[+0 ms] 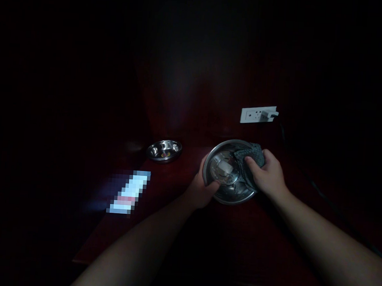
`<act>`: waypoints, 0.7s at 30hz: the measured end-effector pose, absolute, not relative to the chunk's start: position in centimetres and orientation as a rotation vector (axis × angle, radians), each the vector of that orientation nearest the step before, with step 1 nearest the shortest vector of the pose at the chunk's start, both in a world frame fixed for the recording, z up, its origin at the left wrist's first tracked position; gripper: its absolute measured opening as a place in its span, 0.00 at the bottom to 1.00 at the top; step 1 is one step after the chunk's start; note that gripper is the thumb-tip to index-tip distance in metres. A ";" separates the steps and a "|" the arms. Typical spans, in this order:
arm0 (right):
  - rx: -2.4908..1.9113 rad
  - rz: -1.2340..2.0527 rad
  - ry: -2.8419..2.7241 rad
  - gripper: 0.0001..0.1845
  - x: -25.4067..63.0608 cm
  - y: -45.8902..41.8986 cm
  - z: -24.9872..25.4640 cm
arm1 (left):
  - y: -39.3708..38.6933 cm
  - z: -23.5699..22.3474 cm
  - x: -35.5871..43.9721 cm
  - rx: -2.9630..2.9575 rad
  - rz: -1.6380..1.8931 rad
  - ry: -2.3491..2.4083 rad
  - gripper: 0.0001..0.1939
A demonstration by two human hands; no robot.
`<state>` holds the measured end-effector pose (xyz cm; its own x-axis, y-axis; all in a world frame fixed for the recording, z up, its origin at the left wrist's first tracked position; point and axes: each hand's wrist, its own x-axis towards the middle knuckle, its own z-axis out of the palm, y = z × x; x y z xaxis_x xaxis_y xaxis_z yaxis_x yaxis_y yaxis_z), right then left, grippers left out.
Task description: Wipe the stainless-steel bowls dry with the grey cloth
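Note:
A shiny metal bowl [223, 171] is held tilted above the dark red table, its inside facing me. My left hand [204, 185] grips its left rim, thumb over the edge and fingers behind. My right hand [269, 172] is closed on a dark grey-green cloth [250, 164] at the bowl's right side. Part of the cloth lies against the inner wall and part folds over the rim. The fingers of my right hand are partly hidden by the cloth and bowl.
A smaller metal bowl [164, 151] stands at the back left of the table [174, 190]. A bright pixelated rectangle [130, 193] lies near the left edge. On the back wall is a white socket [256, 115] with a plugged-in adapter [269, 114]; a dark cable [318, 189] runs down right.

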<state>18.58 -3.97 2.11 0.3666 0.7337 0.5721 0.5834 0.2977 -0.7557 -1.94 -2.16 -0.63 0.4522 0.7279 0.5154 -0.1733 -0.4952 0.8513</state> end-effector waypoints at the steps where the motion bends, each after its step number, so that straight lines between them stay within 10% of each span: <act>1: -1.369 0.169 -1.305 0.14 18.6 -4.0 2.1 | -2.2 -0.7 -1.9 1.756 1.191 0.474 0.36; 21: -1.309 0.197 -1.272 0.13 18.9 -3.6 1.8 | -3.7 0.9 -1.8 1.829 1.261 0.409 0.41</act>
